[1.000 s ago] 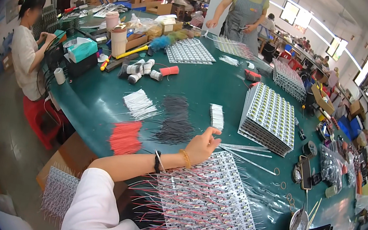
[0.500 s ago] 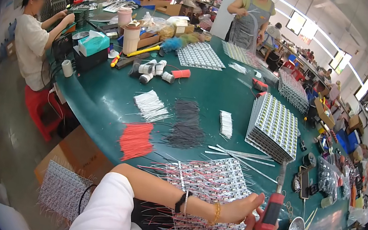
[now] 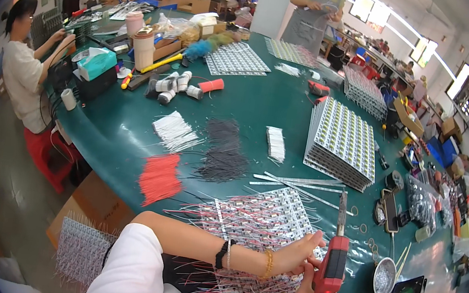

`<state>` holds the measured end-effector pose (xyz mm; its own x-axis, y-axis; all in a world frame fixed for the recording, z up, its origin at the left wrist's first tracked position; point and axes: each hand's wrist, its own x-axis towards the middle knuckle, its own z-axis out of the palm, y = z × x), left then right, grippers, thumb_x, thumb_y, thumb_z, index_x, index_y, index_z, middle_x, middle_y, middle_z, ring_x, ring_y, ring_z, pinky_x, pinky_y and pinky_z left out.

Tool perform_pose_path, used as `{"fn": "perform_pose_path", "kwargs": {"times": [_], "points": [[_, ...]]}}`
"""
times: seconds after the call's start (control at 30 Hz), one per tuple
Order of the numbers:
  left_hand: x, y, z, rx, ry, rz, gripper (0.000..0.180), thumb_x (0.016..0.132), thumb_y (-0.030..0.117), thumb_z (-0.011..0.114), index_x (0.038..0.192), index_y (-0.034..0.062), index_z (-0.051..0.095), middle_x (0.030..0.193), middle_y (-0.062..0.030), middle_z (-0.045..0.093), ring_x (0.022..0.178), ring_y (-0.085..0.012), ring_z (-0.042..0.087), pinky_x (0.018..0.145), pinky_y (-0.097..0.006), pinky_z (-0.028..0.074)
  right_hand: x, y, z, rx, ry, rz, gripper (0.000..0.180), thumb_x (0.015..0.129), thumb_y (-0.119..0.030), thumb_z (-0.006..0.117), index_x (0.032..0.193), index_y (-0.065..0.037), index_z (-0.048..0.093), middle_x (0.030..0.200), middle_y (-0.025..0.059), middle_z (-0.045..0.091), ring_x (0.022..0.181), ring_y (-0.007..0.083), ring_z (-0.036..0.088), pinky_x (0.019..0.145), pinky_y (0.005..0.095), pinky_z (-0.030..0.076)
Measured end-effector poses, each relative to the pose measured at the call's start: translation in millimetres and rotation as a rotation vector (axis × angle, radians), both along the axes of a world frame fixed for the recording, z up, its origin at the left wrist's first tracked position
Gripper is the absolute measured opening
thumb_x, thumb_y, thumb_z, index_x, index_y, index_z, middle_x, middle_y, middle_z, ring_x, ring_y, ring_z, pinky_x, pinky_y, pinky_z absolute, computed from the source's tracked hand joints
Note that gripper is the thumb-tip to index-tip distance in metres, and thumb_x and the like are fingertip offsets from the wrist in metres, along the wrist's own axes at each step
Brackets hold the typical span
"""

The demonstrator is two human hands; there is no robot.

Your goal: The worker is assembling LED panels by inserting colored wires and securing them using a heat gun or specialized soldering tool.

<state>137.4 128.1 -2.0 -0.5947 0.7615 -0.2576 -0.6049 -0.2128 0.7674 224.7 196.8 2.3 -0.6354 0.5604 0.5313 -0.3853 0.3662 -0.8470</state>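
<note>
The right hand (image 3: pixel 310 292) is closed around the red handle of a soldering iron (image 3: pixel 333 262); its grey tip points away from the fingers, over the green table (image 3: pixel 123 131). The left hand (image 3: pixel 300 255) lies just beside this handle, its fingers loosely curled on the wired LED board (image 3: pixel 253 224); whether they pinch a wire cannot be seen. The board, with many red and white wires, lies under and left of both hands. In front of the fingertips are thin metal strips (image 3: pixel 295 185), and to their right a small round tin (image 3: pixel 384 278). To solder well, the person should probably press the board flat, keep the fingers clear of the hot tip, and touch each joint only shortly.
</note>
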Motion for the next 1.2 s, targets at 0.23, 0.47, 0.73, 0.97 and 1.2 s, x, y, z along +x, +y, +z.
{"fn": "perform_pose_path", "kwargs": {"times": [0.23, 0.47, 0.73, 0.97, 1.2], "points": [[-2, -2, -12, -0.085, 0.251, -0.001, 0.048, 0.094, 0.046, 0.034, 0.118, 0.0054, 0.043, 0.068, -0.0049, 0.050, 0.046, -0.0113, 0.039, 0.042, -0.027, 0.030, 7, 14, -9, 0.137, -0.112, -0.060, 0.015, 0.078, 0.006, 0.067, 0.089, 0.004, 0.057, 0.081, 0.0079, 0.064, 0.070, 0.0125, 0.060, 0.061, 0.0248, 0.047], [-11, -21, 21, -0.273, 0.214, -0.104, 0.024, 0.085, 0.007, 0.048, 0.107, 0.0021, 0.054, 0.070, -0.0066, 0.059, 0.062, -0.0168, 0.055, 0.060, -0.032, 0.047, 11, 22, -10, 0.214, -0.158, -0.171, 0.008, 0.080, 0.000, 0.068, 0.078, 0.003, 0.061, 0.074, 0.0056, 0.064, 0.062, 0.0109, 0.057, 0.059, 0.0243, 0.045], [0, -9, -15, -0.224, 0.601, -0.102, 0.020, 0.090, 0.007, 0.042, 0.107, 0.0048, 0.050, 0.075, -0.0050, 0.055, 0.060, -0.0112, 0.048, 0.053, -0.026, 0.039, 14, 26, -12, 0.192, -0.118, -0.084, 0.012, 0.081, 0.001, 0.066, 0.085, 0.003, 0.054, 0.072, 0.0059, 0.063, 0.063, 0.0115, 0.058, 0.062, 0.0241, 0.046], [9, -10, -10, -0.119, 0.538, -0.081, 0.019, 0.093, 0.007, 0.037, 0.110, 0.0068, 0.047, 0.067, 0.0007, 0.048, 0.055, -0.0065, 0.042, 0.048, -0.024, 0.034, 14, 24, -12, 0.201, -0.116, -0.058, 0.033, 0.077, 0.003, 0.070, 0.100, 0.003, 0.046, 0.075, 0.0077, 0.064, 0.066, 0.0121, 0.060, 0.064, 0.0237, 0.047], [7, -19, 13, -0.149, 0.384, -0.102, 0.028, 0.088, 0.013, 0.056, 0.112, 0.0048, 0.046, 0.068, -0.0007, 0.049, 0.058, -0.0086, 0.048, 0.051, -0.024, 0.038, 13, 11, 0, 0.099, -0.089, 0.009, 0.034, 0.077, 0.003, 0.071, 0.101, 0.003, 0.047, 0.081, 0.0077, 0.063, 0.070, 0.0118, 0.059, 0.064, 0.0217, 0.046]]}}
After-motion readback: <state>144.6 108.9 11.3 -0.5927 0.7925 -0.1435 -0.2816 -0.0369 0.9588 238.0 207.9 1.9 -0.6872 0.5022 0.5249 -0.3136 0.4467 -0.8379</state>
